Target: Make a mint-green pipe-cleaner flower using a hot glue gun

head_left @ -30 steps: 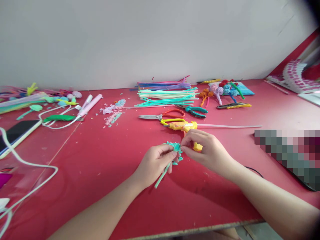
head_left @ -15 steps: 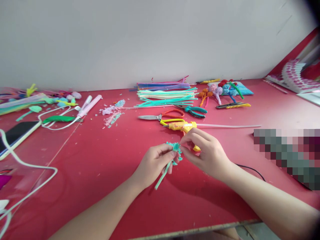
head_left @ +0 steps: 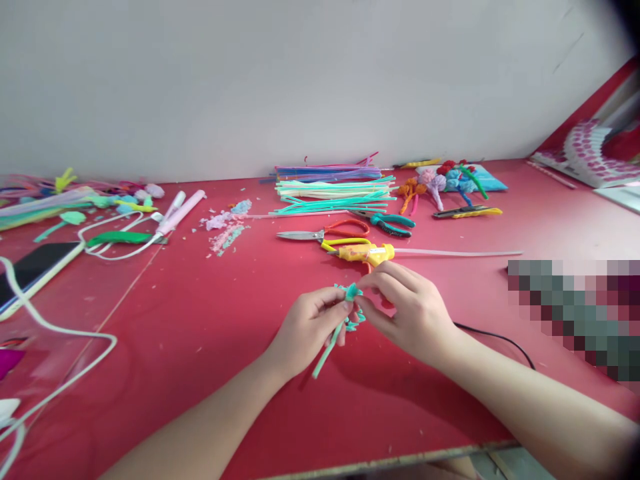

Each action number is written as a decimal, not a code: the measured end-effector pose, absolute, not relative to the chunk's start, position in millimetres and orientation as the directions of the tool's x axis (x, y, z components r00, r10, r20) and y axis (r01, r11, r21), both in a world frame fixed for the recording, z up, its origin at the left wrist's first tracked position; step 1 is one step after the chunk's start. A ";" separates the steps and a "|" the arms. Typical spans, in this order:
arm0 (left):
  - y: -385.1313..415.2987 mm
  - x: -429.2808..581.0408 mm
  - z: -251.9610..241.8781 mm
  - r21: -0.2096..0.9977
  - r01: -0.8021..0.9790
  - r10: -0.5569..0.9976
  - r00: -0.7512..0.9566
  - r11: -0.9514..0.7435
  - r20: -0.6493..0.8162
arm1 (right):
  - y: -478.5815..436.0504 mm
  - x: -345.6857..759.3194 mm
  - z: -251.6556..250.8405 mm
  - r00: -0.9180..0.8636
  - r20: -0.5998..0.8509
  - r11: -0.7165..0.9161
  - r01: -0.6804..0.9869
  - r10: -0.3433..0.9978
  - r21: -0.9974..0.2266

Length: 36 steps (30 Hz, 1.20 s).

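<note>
My left hand is closed around a teal pipe-cleaner flower; its stem sticks out below my fingers toward me. My right hand pinches the flower's fuzzy head from the right with thumb and forefinger. Both hands hover just above the red table. Right behind my right hand lies a yellow glue gun with a white glue stick in its back.
Scissors with orange handles, teal pliers, a stack of pipe cleaners and finished flowers lie at the back. Fluff scraps, a phone and white cables are to the left. A black cable runs right.
My right hand has shifted slightly left and closer to the flower head, now covering more of the glue gun's handle. The left hand has barely moved.
</note>
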<state>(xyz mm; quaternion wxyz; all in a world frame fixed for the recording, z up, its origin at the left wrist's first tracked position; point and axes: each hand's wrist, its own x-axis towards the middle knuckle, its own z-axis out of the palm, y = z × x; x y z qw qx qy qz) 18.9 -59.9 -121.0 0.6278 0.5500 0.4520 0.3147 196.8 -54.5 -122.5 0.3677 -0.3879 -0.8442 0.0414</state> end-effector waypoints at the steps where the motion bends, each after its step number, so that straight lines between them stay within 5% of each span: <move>1: -60.1 19.0 -120.8 0.975 0.096 0.893 0.392 0.199 -0.221 | -54.4 196.6 -122.7 -0.427 0.591 0.696 0.623 0.685 -0.356; 36: -60.1 16.3 -127.3 0.983 0.113 0.893 0.414 0.144 -0.178 | -54.5 196.1 -124.3 -0.419 0.629 0.715 0.611 0.655 -0.338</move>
